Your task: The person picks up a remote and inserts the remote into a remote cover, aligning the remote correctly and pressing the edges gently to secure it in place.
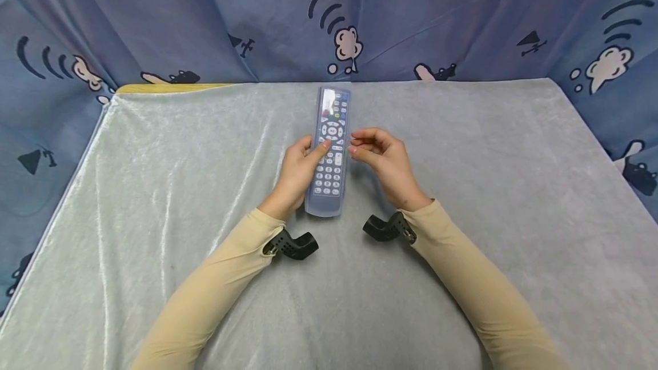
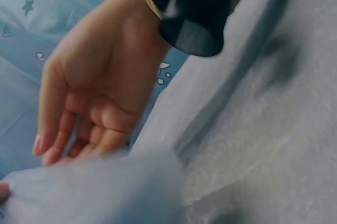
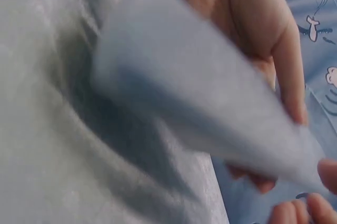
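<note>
A remote control [image 1: 331, 167] in a translucent sleeve stands nearly lengthwise in the head view, its white-labelled buttons facing up. My left hand [image 1: 295, 173] grips it by the left edge, thumb across the buttons and the other fingers mostly hidden beneath. Just off the right edge is my right hand [image 1: 392, 165], with fingers loosely bent, thumb and fingertips a little apart, nothing between them. In the left wrist view the right hand [image 2: 100, 77] hangs relaxed above the blurred remote [image 2: 116, 192]. The right wrist view has the left hand [image 3: 253, 19] behind the remote's pale, blurred side [image 3: 174, 61].
A table with a light grey velvety cloth [image 1: 488, 187] lies under both arms. Blue patterned curtains [image 1: 437, 16] stand behind and at the sides. A yellow edge [image 1: 169, 88] shows at the back left. Black wrist-worn mounts [image 1: 298, 245] stick out inward from both sleeves.
</note>
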A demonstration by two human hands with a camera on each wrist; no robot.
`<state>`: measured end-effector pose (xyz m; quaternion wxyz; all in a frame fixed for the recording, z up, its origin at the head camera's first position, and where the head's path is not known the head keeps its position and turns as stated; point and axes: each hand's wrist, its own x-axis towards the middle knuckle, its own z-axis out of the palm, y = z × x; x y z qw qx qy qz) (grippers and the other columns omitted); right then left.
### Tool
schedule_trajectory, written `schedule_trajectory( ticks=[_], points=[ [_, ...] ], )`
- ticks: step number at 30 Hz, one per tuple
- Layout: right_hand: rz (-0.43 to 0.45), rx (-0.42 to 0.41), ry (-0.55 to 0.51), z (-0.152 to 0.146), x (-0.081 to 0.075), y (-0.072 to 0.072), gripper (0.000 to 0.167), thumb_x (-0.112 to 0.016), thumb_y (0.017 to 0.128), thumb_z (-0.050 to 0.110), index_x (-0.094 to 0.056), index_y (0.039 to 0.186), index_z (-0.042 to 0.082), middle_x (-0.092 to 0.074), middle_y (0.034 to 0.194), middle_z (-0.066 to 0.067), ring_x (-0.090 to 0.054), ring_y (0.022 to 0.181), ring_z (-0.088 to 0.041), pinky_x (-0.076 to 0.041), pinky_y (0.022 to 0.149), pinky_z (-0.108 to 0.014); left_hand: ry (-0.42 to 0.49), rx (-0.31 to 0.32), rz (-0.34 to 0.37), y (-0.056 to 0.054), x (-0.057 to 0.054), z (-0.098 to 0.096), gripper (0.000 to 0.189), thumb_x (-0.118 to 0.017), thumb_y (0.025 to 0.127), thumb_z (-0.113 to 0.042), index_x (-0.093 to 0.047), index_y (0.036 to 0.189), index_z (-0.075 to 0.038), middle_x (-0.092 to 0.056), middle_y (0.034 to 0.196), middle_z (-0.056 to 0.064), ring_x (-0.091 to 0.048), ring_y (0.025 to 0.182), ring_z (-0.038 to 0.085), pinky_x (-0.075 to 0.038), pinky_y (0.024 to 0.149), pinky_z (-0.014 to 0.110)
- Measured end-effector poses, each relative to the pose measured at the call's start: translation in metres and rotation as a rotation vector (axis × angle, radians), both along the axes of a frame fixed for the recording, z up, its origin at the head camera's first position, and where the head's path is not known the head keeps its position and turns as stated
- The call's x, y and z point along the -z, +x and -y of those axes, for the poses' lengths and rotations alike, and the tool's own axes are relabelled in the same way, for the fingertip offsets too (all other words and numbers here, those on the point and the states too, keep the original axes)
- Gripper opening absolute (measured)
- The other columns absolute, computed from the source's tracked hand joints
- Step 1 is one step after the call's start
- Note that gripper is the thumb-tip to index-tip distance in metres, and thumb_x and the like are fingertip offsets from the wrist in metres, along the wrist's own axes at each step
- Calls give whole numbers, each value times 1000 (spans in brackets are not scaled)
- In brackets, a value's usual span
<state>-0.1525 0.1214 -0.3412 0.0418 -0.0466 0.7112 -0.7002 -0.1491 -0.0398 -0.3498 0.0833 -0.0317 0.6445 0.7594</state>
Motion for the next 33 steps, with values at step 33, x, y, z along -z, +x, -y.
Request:
schedule_trajectory(
  ticks=[33],
  points=[
    [180, -179, 45, -16, -9, -8, 30, -56, 92, 3, -50, 117, -13, -63, 92, -1, -62, 79, -10, -53, 74, -24, -174, 541, 17, -8, 1, 20, 34, -70, 83, -1, -57, 112, 11, -68, 99, 22, -68, 81, 21, -56, 76, 39]
  ],
)
